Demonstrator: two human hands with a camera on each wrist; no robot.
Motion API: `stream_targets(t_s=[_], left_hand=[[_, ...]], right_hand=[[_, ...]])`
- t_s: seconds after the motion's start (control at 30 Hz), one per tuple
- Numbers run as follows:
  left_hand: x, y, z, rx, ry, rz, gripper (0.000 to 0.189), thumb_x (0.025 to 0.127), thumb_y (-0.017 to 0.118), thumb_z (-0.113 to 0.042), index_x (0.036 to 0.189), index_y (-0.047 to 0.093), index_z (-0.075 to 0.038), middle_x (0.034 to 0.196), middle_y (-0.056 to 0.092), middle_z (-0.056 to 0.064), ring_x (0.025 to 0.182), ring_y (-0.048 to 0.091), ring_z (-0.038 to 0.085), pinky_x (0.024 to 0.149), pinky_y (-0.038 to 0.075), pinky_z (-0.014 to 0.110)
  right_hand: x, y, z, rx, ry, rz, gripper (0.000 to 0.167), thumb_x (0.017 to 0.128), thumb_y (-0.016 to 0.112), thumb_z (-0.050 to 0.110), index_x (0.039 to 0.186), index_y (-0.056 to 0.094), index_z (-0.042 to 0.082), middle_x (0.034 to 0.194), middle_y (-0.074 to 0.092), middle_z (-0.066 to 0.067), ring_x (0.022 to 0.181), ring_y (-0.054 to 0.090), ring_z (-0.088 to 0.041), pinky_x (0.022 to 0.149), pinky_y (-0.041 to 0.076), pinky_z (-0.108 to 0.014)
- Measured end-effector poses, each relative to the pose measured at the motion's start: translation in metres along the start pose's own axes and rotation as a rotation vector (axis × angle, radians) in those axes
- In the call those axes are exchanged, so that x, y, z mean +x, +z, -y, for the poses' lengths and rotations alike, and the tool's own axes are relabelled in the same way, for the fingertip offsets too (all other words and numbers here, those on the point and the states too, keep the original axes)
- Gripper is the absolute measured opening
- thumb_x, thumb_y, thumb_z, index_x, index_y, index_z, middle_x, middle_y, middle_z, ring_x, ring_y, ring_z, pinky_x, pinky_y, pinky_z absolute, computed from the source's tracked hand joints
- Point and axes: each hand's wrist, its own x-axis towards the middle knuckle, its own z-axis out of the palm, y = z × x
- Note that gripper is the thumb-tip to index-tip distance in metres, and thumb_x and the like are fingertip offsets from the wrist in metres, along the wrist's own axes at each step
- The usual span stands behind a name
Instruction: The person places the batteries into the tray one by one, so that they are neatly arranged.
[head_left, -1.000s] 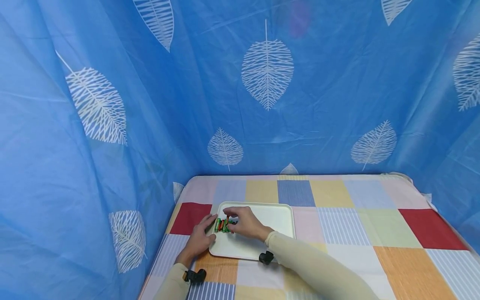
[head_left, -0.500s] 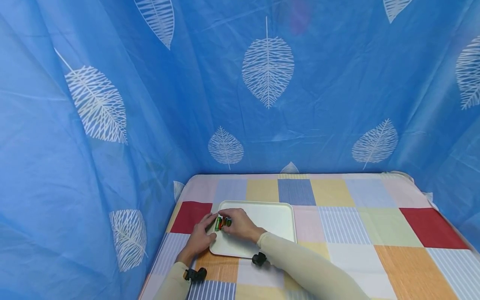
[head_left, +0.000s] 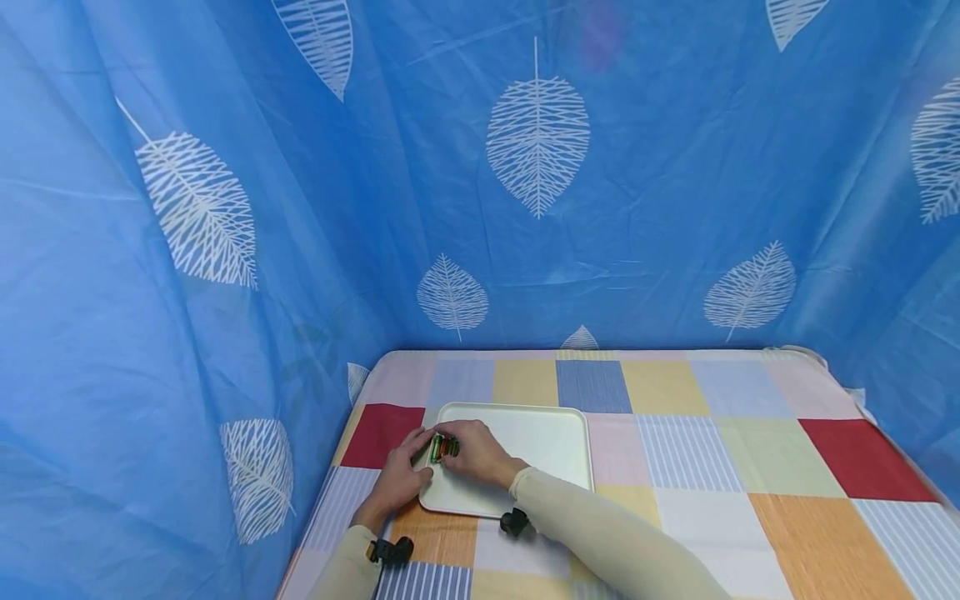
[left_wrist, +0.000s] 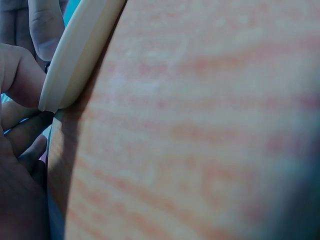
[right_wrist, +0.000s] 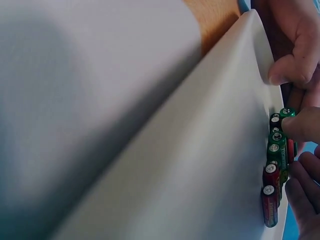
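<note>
A cream rectangular tray (head_left: 543, 437) lies on the patchwork cloth. Several small green and red batteries (right_wrist: 272, 150) stand bunched side by side along its left wall. At the tray's left side, my left hand (head_left: 400, 477) holds the edge, thumb over the rim and fingers along the outside. My right hand (head_left: 480, 452) reaches across the tray and grips the group of batteries, with its thumb (right_wrist: 301, 124) against the near ones and its fingers on the far side. The right hand partly covers the batteries in the head view.
A patchwork tablecloth (head_left: 757, 446) covers the table. Blue curtains (head_left: 645, 208) with white leaf prints hang behind it and along the left. Each wrist carries a small black camera, one left camera (head_left: 393, 550) and one right camera (head_left: 514, 522).
My right hand has moved left across the tray, bringing the batteries closer together by the left wall. The left hand and the tray have stayed in place.
</note>
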Motion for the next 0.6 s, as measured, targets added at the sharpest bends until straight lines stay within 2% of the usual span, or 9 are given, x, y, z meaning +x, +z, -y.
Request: stream_targets(t_s=[0.17, 0.37, 0.6], left_hand=[[0.001, 0.003, 0.000, 0.012, -0.006, 0.001, 0.074, 0.088, 0.074, 0.000, 0.159, 0.057, -0.007, 0.169, 0.044, 0.027, 0.157, 0.041, 0.052, 0.128, 0.034, 0.070], [0.004, 0.003, 0.000, 0.016, 0.003, 0.011, 0.074, 0.087, 0.074, 0.001, 0.159, 0.058, -0.009, 0.170, 0.043, 0.027, 0.158, 0.040, 0.052, 0.128, 0.033, 0.072], [0.002, -0.002, 0.001, -0.014, 0.002, -0.009, 0.074, 0.088, 0.070, 0.003, 0.160, 0.057, -0.008, 0.170, 0.045, 0.026, 0.159, 0.039, 0.051, 0.128, 0.032, 0.071]], right_hand=[[-0.003, -0.007, 0.000, 0.000, 0.006, 0.000, 0.051, 0.091, 0.087, 0.013, 0.140, 0.073, 0.006, 0.129, 0.080, -0.008, 0.115, 0.076, -0.018, 0.103, 0.062, -0.034], [-0.008, -0.025, -0.005, 0.060, 0.039, -0.010, 0.049, 0.096, 0.082, 0.014, 0.143, 0.071, 0.002, 0.138, 0.077, -0.010, 0.120, 0.076, -0.025, 0.104, 0.063, -0.039], [-0.021, -0.070, -0.027, 0.142, 0.084, -0.029, 0.043, 0.100, 0.075, 0.013, 0.140, 0.071, -0.001, 0.134, 0.078, -0.016, 0.118, 0.076, -0.032, 0.103, 0.063, -0.047]])
